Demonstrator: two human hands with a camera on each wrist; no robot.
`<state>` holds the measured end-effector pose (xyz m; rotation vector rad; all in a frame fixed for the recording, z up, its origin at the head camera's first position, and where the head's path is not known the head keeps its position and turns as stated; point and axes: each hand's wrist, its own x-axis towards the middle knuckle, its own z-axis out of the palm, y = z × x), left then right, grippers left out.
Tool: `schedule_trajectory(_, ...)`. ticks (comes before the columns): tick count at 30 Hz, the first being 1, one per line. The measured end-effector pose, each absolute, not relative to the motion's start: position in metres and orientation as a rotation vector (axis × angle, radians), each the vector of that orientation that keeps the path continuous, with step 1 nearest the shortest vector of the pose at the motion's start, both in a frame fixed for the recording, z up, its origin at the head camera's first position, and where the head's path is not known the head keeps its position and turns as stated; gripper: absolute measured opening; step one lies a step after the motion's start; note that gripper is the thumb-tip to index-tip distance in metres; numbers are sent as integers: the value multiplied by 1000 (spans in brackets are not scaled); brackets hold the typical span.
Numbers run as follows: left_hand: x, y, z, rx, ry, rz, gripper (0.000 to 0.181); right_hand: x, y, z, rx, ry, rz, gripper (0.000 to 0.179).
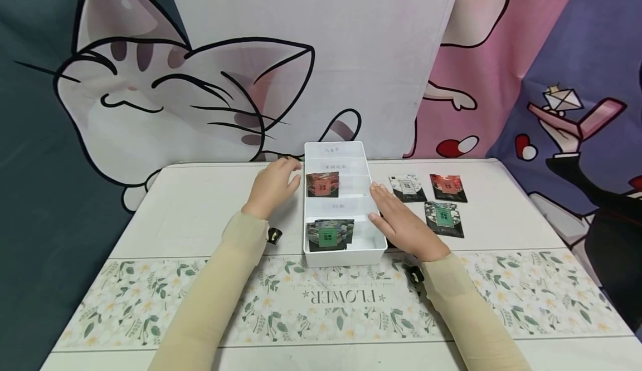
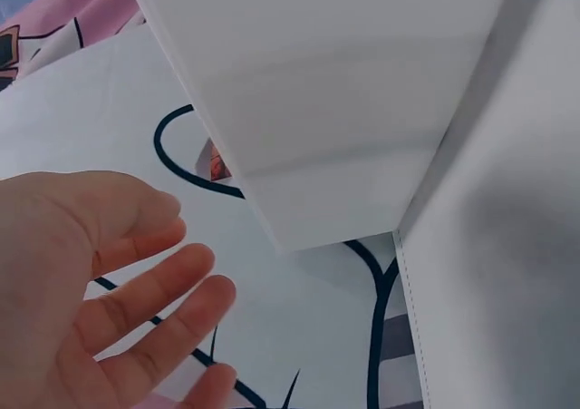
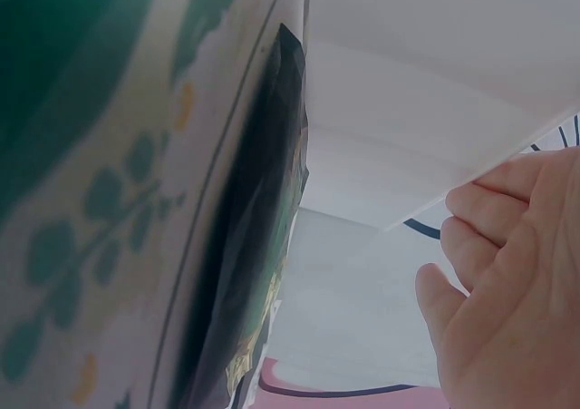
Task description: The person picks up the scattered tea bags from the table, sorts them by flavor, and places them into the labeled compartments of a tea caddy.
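A long white divided box (image 1: 346, 257) stands on the table between my hands. A red-and-black packet (image 1: 322, 185) lies in one of its middle compartments, and overlapping green-and-black packets (image 1: 328, 236) lie in the near one. My left hand (image 1: 275, 186) is beside the box's left wall, fingers loosely bent and holding nothing; the left wrist view shows a gap between fingers and wall. On the other side, the straight fingers of my right hand (image 1: 405, 220) lie along the right wall, fingertips at its edge in the right wrist view. A dark packet (image 3: 263, 200) is partly hidden near this hand.
Right of the box lie a white-and-black packet (image 1: 407, 188), a red packet (image 1: 448, 188) and a green packet (image 1: 444, 219). A floral strip (image 1: 346, 304) crosses the white table (image 1: 200, 209). A cartoon-printed cloth (image 1: 381, 53) hangs behind the table's far edge.
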<state>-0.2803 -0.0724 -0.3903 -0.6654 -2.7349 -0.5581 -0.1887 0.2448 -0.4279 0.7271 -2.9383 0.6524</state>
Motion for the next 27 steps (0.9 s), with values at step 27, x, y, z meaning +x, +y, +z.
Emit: schedule_trajectory(27, -229, -89, -419, -727, -2980, -384, 62, -187, 243, -424, 704, -2892, 583, 66)
